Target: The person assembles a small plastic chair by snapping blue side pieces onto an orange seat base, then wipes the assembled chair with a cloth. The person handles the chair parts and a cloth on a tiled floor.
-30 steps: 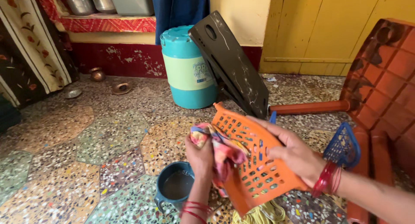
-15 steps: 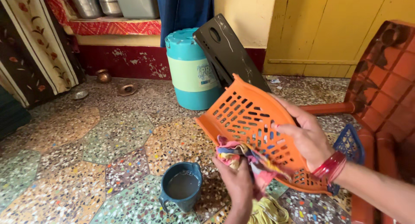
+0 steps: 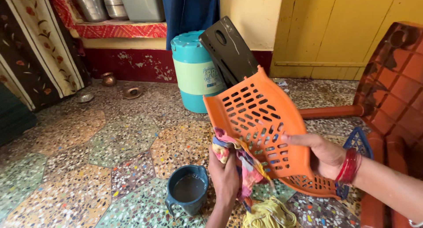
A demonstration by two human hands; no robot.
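Observation:
My right hand [image 3: 319, 155] grips an orange perforated plastic seat piece [image 3: 260, 118] by its right edge and holds it tilted upright over the floor. My left hand [image 3: 224, 175] clutches a multicoloured cloth [image 3: 244, 162] and presses it against the lower left of the orange piece. Red bangles circle my right wrist. A dark blue mug [image 3: 188, 193] with murky water stands on the floor just left of my left hand. A yellow rag [image 3: 269, 215] lies on the floor under the cloth.
A teal and pale green water cooler [image 3: 194, 71] stands by the wall with a black slotted panel [image 3: 229, 49] leaning on it. A red-brown plastic chair [image 3: 392, 87] lies on its side at right. Small brass bowls [image 3: 131, 92] sit on the mosaic floor. Patterned curtains [image 3: 39, 47] hang at left.
The orange piece has been turned and raised more upright. My left hand with the cloth has shifted from its upper face down to its lower left edge.

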